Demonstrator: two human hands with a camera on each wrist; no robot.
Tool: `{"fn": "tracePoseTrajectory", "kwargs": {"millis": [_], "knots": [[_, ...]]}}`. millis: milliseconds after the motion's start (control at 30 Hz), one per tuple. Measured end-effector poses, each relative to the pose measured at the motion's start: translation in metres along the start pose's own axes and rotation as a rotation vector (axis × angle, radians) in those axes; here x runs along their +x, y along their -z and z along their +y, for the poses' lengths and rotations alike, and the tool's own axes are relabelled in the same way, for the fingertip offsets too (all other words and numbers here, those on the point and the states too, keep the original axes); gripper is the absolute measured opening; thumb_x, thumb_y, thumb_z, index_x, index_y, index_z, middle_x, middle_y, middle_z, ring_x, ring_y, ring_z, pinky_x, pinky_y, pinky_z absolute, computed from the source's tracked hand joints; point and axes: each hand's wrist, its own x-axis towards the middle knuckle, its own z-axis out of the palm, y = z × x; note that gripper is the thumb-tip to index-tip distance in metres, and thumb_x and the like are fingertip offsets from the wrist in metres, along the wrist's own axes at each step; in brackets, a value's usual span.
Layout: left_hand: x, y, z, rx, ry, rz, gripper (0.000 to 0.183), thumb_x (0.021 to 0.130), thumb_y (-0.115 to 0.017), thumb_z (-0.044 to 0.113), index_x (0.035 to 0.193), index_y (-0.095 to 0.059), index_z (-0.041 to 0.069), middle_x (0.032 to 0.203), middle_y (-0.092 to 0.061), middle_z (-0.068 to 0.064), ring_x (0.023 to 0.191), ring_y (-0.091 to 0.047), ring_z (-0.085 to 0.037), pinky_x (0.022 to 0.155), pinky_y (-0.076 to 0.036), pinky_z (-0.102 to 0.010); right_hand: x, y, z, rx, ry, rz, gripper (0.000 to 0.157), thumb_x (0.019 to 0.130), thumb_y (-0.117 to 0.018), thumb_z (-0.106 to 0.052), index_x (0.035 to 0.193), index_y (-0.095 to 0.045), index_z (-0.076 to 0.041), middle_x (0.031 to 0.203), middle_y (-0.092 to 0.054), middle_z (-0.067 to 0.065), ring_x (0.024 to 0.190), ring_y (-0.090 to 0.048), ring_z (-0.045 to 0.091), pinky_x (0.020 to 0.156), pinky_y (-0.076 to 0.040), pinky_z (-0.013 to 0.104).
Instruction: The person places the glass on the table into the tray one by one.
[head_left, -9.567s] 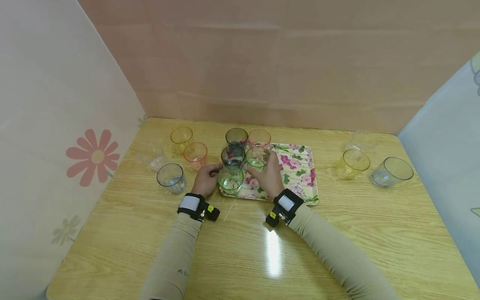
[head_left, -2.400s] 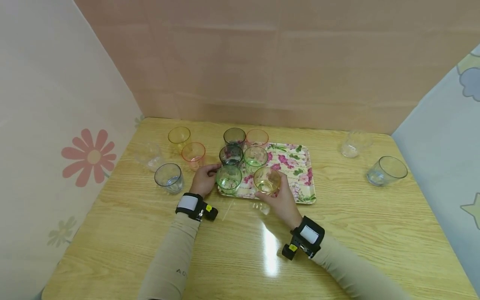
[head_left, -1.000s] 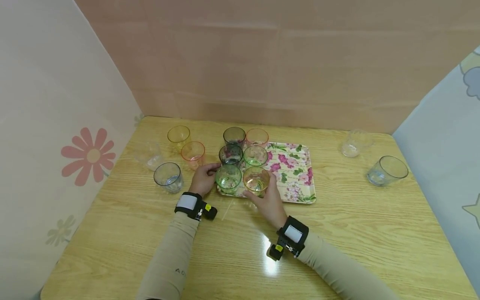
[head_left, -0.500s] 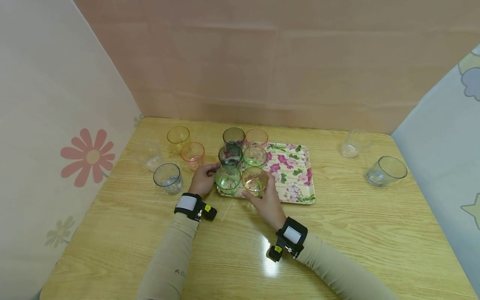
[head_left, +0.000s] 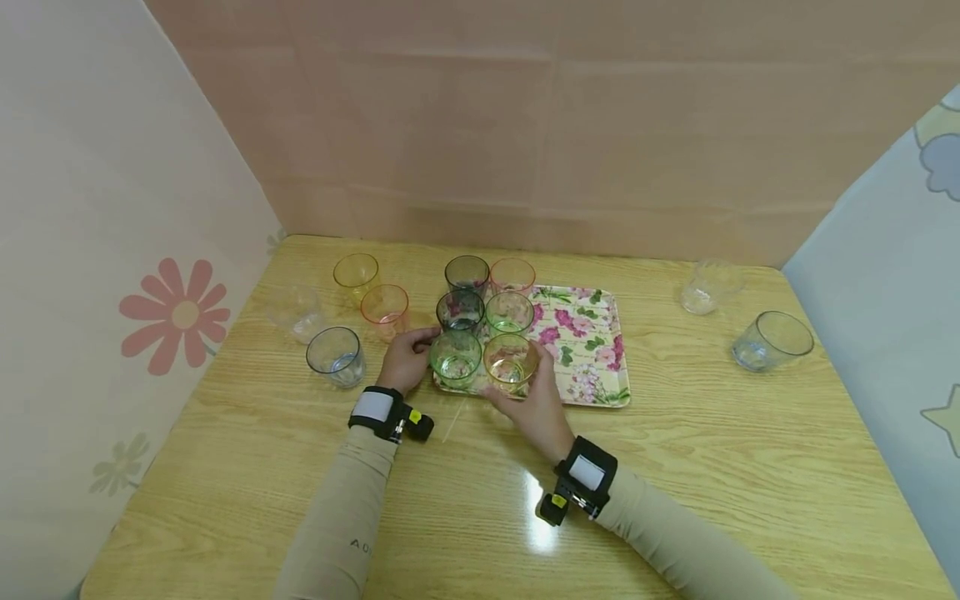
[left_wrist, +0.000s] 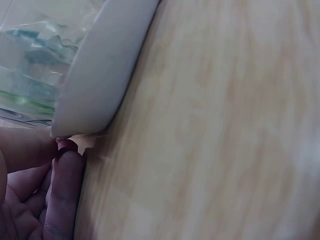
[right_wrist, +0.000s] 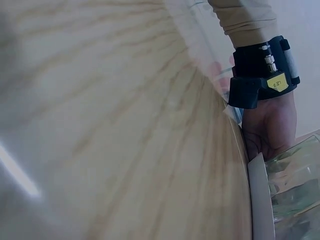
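Note:
My left hand (head_left: 405, 362) is at the left front of a floral tray (head_left: 585, 379); in the left wrist view its thumb and curled fingers pinch the corner of the pale tray wall (left_wrist: 97, 75). My right hand (head_left: 534, 408) curls round a yellow glass (head_left: 510, 371) standing in the tray's front row. Left of it is a green glass (head_left: 455, 362), close to my left fingers. Behind them stand a dark grey glass (head_left: 460, 312) and another green glass (head_left: 510, 315); a dark glass (head_left: 467, 273) and a pink glass (head_left: 513, 273) form the back row. The right wrist view does not show the right hand.
Left on the table (head_left: 225, 492) stand a yellow glass (head_left: 356, 277), a pink-orange glass (head_left: 385, 310), a clear glass (head_left: 296, 317) and a bluish glass (head_left: 337, 360). At right are a clear glass (head_left: 701, 296) and a bluish glass (head_left: 768, 346). Walls border the back and sides.
The right hand has gone from the middle-row green glass to a yellow glass, brought from the table's right side into the tray's front row and slid left beside the green one. Left hand stays put.

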Motion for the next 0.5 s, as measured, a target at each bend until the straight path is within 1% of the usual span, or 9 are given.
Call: {"fn": "tracePoseTrajectory", "kwargs": {"millis": [67, 133, 200, 267, 367, 400, 467, 500], "knots": [[0.000, 0.000, 0.000, 0.001, -0.003, 0.002, 0.039, 0.100, -0.046, -0.006, 0.133, -0.067, 0.001, 0.129, -0.067, -0.018, 0.112, -0.062, -0.030, 0.090, -0.048, -0.041, -0.002, 0.002, 0.000, 0.029, 0.000, 0.002, 0.106, 0.087, -0.083, -0.022, 0.159, -0.009, 0.000, 0.163, -0.016, 0.025, 0.151, -0.018, 0.042, 0.118, -0.023, 0.058], [0.001, 0.001, 0.000, 0.004, -0.005, 0.005, 0.040, 0.100, -0.046, -0.006, 0.133, -0.067, 0.002, 0.129, -0.066, -0.018, 0.112, -0.061, -0.030, 0.090, -0.048, -0.041, -0.004, 0.007, 0.000, 0.067, 0.012, 0.010, 0.095, 0.093, -0.076, -0.018, 0.159, -0.010, 0.000, 0.164, -0.014, 0.024, 0.152, -0.017, 0.042, 0.119, -0.023, 0.059], [0.001, 0.001, 0.000, 0.004, -0.003, 0.007, 0.040, 0.100, -0.045, -0.006, 0.133, -0.067, 0.002, 0.129, -0.066, -0.018, 0.113, -0.061, -0.030, 0.091, -0.048, -0.041, -0.005, 0.013, -0.001, 0.090, 0.058, 0.031, 0.080, 0.100, -0.066, -0.013, 0.158, -0.013, 0.003, 0.163, -0.017, 0.026, 0.151, -0.017, 0.043, 0.119, -0.020, 0.060], [0.001, 0.001, 0.000, 0.001, 0.000, 0.006, 0.040, 0.100, -0.045, -0.006, 0.133, -0.067, 0.002, 0.129, -0.066, -0.018, 0.113, -0.061, -0.030, 0.092, -0.048, -0.042, -0.006, 0.020, -0.003, 0.103, 0.107, 0.065, 0.068, 0.103, -0.057, -0.009, 0.156, -0.017, 0.005, 0.162, -0.020, 0.027, 0.150, -0.019, 0.043, 0.120, -0.018, 0.059], [0.001, 0.000, -0.001, -0.007, 0.002, -0.001, 0.039, 0.101, -0.046, -0.005, 0.133, -0.067, 0.002, 0.129, -0.066, -0.018, 0.114, -0.061, -0.031, 0.093, -0.048, -0.043, -0.006, 0.034, -0.006, 0.099, 0.170, 0.120, 0.057, 0.105, -0.050, -0.009, 0.153, -0.023, 0.008, 0.158, -0.027, 0.028, 0.148, -0.023, 0.042, 0.122, -0.016, 0.056], [0.001, 0.000, -0.001, -0.010, 0.003, -0.003, 0.039, 0.101, -0.046, -0.005, 0.133, -0.067, 0.002, 0.129, -0.066, -0.018, 0.114, -0.061, -0.031, 0.093, -0.048, -0.043, -0.005, 0.039, -0.007, 0.093, 0.182, 0.141, 0.054, 0.105, -0.049, -0.009, 0.151, -0.026, 0.008, 0.156, -0.030, 0.027, 0.147, -0.026, 0.042, 0.121, -0.018, 0.056], [0.001, 0.000, -0.001, -0.013, 0.003, -0.007, 0.038, 0.101, -0.047, -0.005, 0.133, -0.067, 0.001, 0.129, -0.066, -0.018, 0.113, -0.061, -0.031, 0.093, -0.048, -0.043, -0.001, 0.050, -0.010, 0.074, 0.193, 0.177, 0.049, 0.106, -0.049, -0.010, 0.147, -0.032, 0.009, 0.151, -0.037, 0.025, 0.141, -0.033, 0.041, 0.118, -0.027, 0.053], [0.001, 0.000, -0.001, -0.014, 0.002, -0.009, 0.038, 0.101, -0.047, -0.005, 0.133, -0.067, 0.001, 0.129, -0.066, -0.018, 0.113, -0.061, -0.031, 0.093, -0.049, -0.043, 0.001, 0.056, -0.011, 0.058, 0.196, 0.197, 0.046, 0.106, -0.050, -0.010, 0.145, -0.036, 0.010, 0.147, -0.041, 0.024, 0.137, -0.038, 0.040, 0.114, -0.032, 0.050]]}}
